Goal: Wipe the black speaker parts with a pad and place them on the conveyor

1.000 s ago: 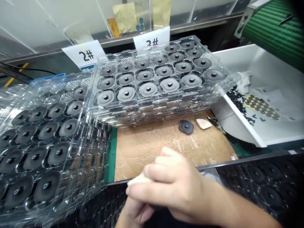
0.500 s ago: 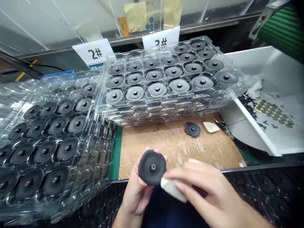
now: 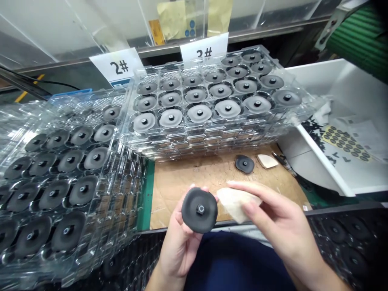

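Note:
My left hand (image 3: 181, 246) holds a round black disc (image 3: 194, 218) by its edge, its face with the small central post turned up toward the camera. Just right of the disc, my right hand (image 3: 277, 226) pinches a cream-coloured pad (image 3: 236, 202) between thumb and fingers; a narrow gap seems to separate pad and disc. Beyond my hands, a second black disc (image 3: 244, 164) lies on the brown board (image 3: 182, 178), beside another cream pad (image 3: 267, 161).
Stacked clear trays of black discs stand at the back (image 3: 197, 113) and at the left (image 3: 72, 161). On the right, a white bin (image 3: 327, 161) holds black scraps and a sticker sheet (image 3: 345, 142). A pen-like tool (image 3: 284, 162) lies beside the bin.
The pad in my right hand has moved up and away from the disc's lower right edge. My left hand and its disc have shifted slightly right.

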The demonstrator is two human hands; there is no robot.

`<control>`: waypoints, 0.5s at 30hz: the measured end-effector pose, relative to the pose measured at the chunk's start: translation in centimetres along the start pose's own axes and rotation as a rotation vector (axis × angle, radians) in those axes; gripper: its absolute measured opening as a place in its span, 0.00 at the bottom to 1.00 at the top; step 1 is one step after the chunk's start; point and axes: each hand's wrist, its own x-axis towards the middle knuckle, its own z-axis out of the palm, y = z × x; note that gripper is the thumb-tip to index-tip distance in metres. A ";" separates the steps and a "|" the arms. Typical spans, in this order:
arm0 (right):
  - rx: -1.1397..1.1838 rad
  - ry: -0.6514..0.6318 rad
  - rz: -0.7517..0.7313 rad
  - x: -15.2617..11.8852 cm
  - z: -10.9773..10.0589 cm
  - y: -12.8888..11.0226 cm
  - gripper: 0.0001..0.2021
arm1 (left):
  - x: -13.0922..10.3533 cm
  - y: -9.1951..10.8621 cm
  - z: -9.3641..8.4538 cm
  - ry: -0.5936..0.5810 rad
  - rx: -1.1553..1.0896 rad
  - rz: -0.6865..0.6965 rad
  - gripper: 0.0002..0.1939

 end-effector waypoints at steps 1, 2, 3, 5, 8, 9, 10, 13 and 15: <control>-0.024 -0.001 -0.126 0.1 0.5 -0.8 0.15 | -0.1 -0.1 -0.1 0.026 0.003 -0.006 0.23; -0.054 -0.017 -0.255 0.2 1.0 -1.5 0.15 | -0.2 -0.2 -0.2 0.048 0.007 -0.019 0.23; -0.087 -0.049 -0.363 0.3 1.4 -2.0 0.15 | -0.4 -0.3 -0.3 0.067 0.014 -0.033 0.23; -0.142 -0.178 -0.457 0.6 2.1 -2.6 0.13 | -0.6 -0.5 -0.6 0.099 0.034 -0.024 0.24; -0.192 -0.367 -0.361 1.3 2.6 -2.7 0.11 | -0.6 -0.7 -0.7 0.155 0.072 0.017 0.26; -0.215 -0.344 -0.347 1.5 2.8 -2.7 0.11 | -0.5 -0.8 -0.5 0.165 0.078 0.015 0.25; -0.239 -0.286 -0.359 1.7 2.9 -2.7 0.11 | -0.4 -0.9 -0.2 0.163 0.080 -0.007 0.24; -0.231 -0.185 -0.478 1.7 2.7 -2.8 0.13 | -0.4 -0.5 0.7 0.171 0.065 -0.083 0.20; -0.189 -0.287 -0.497 1.1 1.9 -2.7 0.12 | -0.4 0.1 0.9 0.177 0.053 -0.101 0.20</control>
